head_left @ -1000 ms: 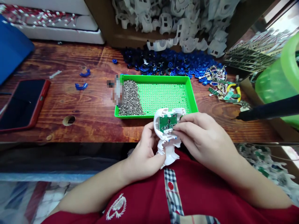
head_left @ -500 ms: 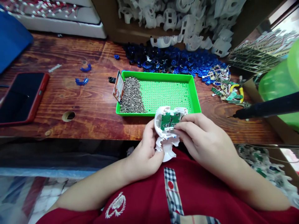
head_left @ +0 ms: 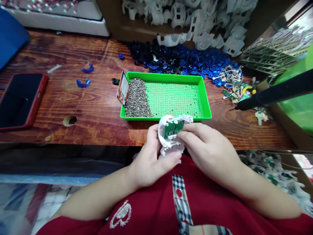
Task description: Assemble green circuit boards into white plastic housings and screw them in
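Observation:
My left hand (head_left: 153,160) is wrapped round a white plastic housing (head_left: 168,145) held over my lap at the table's front edge. A small green circuit board (head_left: 173,127) sits inside the housing's round upper part. The fingers of my right hand (head_left: 205,147) are pinched on the board and the housing's right side. Just beyond the hands lies a green perforated tray (head_left: 176,98) with a heap of small metal screws (head_left: 137,99) at its left end.
Blue plastic parts (head_left: 181,62) and white housings (head_left: 193,23) are piled at the back. Small boards with wires (head_left: 232,86) lie right of the tray. A black electric screwdriver (head_left: 274,93) hangs at the right before a green container (head_left: 303,107). A red-cased phone (head_left: 17,99) lies left.
Both hands have shifted slightly left and down with the housing, and my left fingers have curled further under it. The hanging screwdriver appears higher and more tilted in view.

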A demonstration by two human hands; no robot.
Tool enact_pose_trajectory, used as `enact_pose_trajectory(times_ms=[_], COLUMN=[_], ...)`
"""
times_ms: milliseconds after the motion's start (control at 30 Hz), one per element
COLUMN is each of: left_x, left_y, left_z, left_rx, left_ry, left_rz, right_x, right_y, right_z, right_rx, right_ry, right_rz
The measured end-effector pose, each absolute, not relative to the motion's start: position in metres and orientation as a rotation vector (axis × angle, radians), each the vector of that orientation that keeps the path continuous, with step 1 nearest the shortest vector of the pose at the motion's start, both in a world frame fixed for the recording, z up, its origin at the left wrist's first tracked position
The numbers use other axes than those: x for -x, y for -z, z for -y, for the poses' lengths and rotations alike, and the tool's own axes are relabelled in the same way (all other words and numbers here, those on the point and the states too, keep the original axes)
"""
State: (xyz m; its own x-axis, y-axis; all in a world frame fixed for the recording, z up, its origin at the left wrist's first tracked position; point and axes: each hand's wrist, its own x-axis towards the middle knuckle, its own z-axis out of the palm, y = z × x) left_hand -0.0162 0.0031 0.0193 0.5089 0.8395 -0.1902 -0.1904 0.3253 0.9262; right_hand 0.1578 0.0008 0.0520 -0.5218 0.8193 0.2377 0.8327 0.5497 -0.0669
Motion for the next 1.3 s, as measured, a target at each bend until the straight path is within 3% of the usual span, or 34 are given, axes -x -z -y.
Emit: enact_pose_trajectory(times_ms=[200, 333, 500, 633, 867, 1133, 1200, 1300], left_x=[0.008, 0.008, 0.007, 0.008, 0.009, 0.006, 0.009, 0.016], left_y=[-0.02, -0.016, -0.016, -0.018, -0.018, -0.039, -0.044, -0.045], left_z=[-0.01, -0.008, -0.005, -0.003, -0.004, -0.017, -0.02, -0.023], left_rx=[-0.812, -0.782, -0.771, -0.84, -0.994, -0.596, -0.587, -0.565], left_ry=[-0.867, -0.871, -0.918, -0.93, -1.002, -0.854, -0.86, -0.88], left_rz=[-0.95, -0.919, -0.855, -0.888, -1.011, -1.058, -1.103, -1.137], right_x=[-0.156, -0.163, -0.168, -0.165, -0.159, -0.165, -0.174, -0.195], right_y=[-0.051, -0.048, -0.037, -0.037, -0.033, -0.035, -0.039, -0.043], right_z=[0.008, 0.011, 0.008, 0.006, -0.003, -0.014, -0.019, -0.038], right_rx=[1.305, 1.381, 1.428, 1.42, 1.412, 1.162, 1.26, 1.585], right_ry=[-0.038, -0.113, -1.173, -1.458, -1.43, -1.637, -1.396, -0.704], right_rz=[2.405, 1.991, 1.55, 1.359, 1.336, 1.343, 1.432, 1.618])
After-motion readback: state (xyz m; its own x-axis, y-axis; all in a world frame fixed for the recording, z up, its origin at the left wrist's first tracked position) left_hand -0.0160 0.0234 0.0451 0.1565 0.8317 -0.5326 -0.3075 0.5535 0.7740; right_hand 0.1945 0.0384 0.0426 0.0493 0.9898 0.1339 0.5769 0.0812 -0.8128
